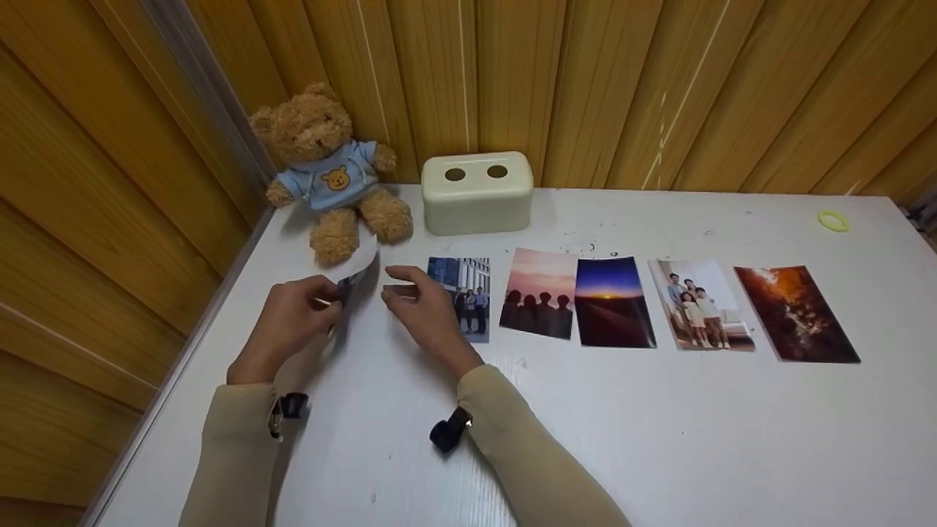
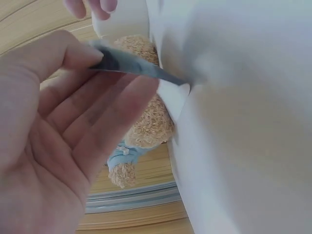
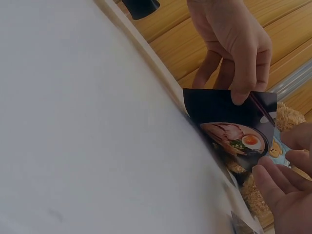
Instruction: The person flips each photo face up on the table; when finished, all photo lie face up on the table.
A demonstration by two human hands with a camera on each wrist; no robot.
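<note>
My left hand pinches a photo print between thumb and fingers, holding it raised at the left of the table. In the right wrist view this photo shows a bowl of noodles with half an egg on a dark ground. Its white back curls over at the top in the head view. Just right of it is my right hand, fingers and thumb apart; its fingertips overlap the photo's lower corner in the right wrist view. Under that hand, a photo of people in suits lies partly covered.
Rightward in a row lie photos of silhouettes, a sunset, a family and orange foliage. Behind stand a teddy bear and a cream box with two holes. A yellow ring lies far right.
</note>
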